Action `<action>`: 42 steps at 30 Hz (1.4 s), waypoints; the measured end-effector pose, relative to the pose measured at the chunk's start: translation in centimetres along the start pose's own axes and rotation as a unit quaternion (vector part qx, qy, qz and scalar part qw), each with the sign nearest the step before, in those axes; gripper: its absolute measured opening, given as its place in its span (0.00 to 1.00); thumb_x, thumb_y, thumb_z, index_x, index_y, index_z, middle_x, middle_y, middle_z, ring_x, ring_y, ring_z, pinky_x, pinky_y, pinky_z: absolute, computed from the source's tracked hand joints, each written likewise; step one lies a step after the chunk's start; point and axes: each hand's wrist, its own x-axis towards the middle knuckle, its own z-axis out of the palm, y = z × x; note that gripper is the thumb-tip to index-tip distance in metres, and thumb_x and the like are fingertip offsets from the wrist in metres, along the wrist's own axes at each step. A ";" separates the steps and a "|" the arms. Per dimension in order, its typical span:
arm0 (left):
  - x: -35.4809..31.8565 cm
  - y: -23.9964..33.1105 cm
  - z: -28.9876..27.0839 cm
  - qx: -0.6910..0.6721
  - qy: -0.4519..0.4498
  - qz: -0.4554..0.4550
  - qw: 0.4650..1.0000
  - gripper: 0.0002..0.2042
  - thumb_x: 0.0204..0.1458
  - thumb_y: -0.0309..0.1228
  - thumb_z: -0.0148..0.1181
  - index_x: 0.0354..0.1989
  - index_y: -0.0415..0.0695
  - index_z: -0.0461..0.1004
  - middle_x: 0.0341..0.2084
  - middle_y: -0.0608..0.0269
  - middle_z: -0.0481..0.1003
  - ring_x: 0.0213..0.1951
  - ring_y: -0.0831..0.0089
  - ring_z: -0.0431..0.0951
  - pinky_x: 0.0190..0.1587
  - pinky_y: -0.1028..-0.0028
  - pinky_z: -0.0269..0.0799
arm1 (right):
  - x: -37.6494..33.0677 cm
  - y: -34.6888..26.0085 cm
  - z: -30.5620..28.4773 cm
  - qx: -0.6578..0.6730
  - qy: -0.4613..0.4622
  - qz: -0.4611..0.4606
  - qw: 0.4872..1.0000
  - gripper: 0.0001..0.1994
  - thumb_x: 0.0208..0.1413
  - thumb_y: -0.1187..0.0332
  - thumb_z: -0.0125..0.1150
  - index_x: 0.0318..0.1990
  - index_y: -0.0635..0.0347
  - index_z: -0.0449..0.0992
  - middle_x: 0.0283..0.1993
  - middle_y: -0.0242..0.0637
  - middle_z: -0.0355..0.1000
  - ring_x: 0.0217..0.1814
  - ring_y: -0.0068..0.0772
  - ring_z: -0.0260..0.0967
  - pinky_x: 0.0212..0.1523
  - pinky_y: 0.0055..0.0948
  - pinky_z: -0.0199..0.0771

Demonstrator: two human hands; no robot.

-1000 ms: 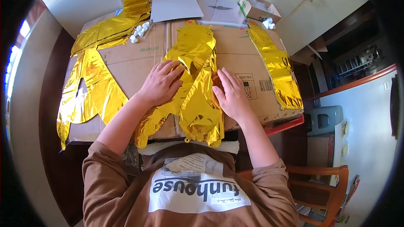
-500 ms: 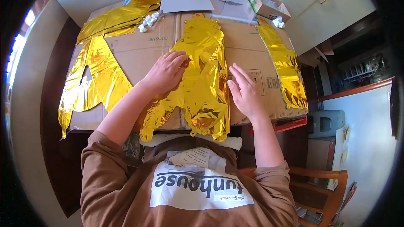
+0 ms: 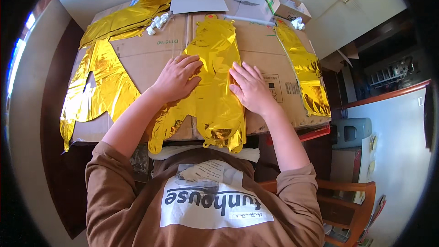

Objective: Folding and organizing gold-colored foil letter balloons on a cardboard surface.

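In front of me a flat gold foil balloon lies lengthwise across the cardboard, its surface creased and shiny, with small tabs along its near end. My left hand rests on its left side, fingers extended and slightly bent, thumb apart. Against its right edge lies my right hand, fingers spread and fingertips touching the foil. Neither hand grips anything. A gold foil balloon shaped like a letter A is spread out at the left. Beyond it sits a folded stack of gold foil.
The cardboard covers the work surface. Another narrow gold foil balloon lies at its right edge. White crumpled bits, a white sheet and an open small box sit at the back. A wooden chair stands at right.
My right hand has moved left onto the balloon's right edge, where the foil now lies flatter. My left hand stays about where it was. The whole view has shifted slightly.
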 end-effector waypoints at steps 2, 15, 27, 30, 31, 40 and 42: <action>-0.1 0.1 -0.1 -0.006 -0.015 -0.006 1.000 0.21 0.58 0.36 0.60 0.58 0.40 0.72 0.60 0.52 0.72 0.62 0.52 0.69 0.63 0.56 0.64 | -0.2 -0.6 -0.6 -0.008 0.028 -0.010 1.000 0.25 0.68 0.55 0.53 0.66 0.60 0.70 0.73 0.45 0.62 0.77 0.52 0.53 0.75 0.55 0.49; -0.4 0.1 0.1 0.002 -0.007 -0.012 1.000 0.21 0.57 0.36 0.61 0.58 0.41 0.73 0.60 0.52 0.72 0.62 0.51 0.69 0.64 0.55 0.63 | -5.4 -7.4 -1.2 0.075 0.011 -0.114 0.991 0.24 0.51 0.56 0.72 0.52 0.59 0.77 0.64 0.45 0.70 0.67 0.50 0.66 0.69 0.52 0.61; -0.6 -0.1 0.1 -0.006 -0.006 -0.018 1.000 0.22 0.58 0.35 0.59 0.59 0.40 0.72 0.60 0.52 0.72 0.62 0.51 0.69 0.63 0.55 0.63 | -7.5 -5.9 -2.0 0.557 0.298 0.164 0.758 0.09 0.67 0.68 0.55 0.46 0.61 0.80 0.47 0.35 0.80 0.46 0.24 0.75 0.49 0.28 0.74; -0.4 0.2 0.1 -0.016 -0.006 -0.025 1.000 0.22 0.57 0.34 0.57 0.60 0.39 0.70 0.61 0.51 0.71 0.63 0.50 0.68 0.63 0.55 0.63 | -10.1 -2.9 -0.9 0.671 0.412 0.211 0.579 0.20 0.66 0.64 0.57 0.61 0.65 0.71 0.63 0.42 0.71 0.63 0.37 0.70 0.65 0.42 0.69; -0.5 0.3 -0.1 -0.018 -0.009 -0.028 0.999 0.23 0.57 0.33 0.57 0.61 0.39 0.70 0.61 0.51 0.71 0.63 0.50 0.68 0.63 0.55 0.62 | -11.5 -1.5 0.0 0.691 0.411 0.200 0.560 0.22 0.66 0.61 0.55 0.62 0.64 0.70 0.65 0.44 0.69 0.66 0.41 0.68 0.67 0.47 0.68; -0.4 0.3 -0.2 -0.019 -0.015 -0.009 1.000 0.25 0.55 0.32 0.57 0.62 0.40 0.69 0.62 0.50 0.70 0.64 0.49 0.67 0.65 0.55 0.61 | -12.1 -1.7 -2.0 0.732 0.343 0.350 0.474 0.28 0.68 0.51 0.52 0.61 0.70 0.71 0.58 0.44 0.75 0.60 0.41 0.74 0.62 0.42 0.73; -0.5 0.1 -0.2 -0.015 -0.013 -0.008 1.000 0.25 0.55 0.33 0.58 0.62 0.40 0.69 0.62 0.50 0.70 0.64 0.50 0.67 0.65 0.55 0.61 | -12.2 -1.6 -2.6 0.535 0.300 0.403 0.679 0.19 0.65 0.60 0.61 0.52 0.69 0.77 0.47 0.38 0.79 0.45 0.29 0.77 0.48 0.31 0.77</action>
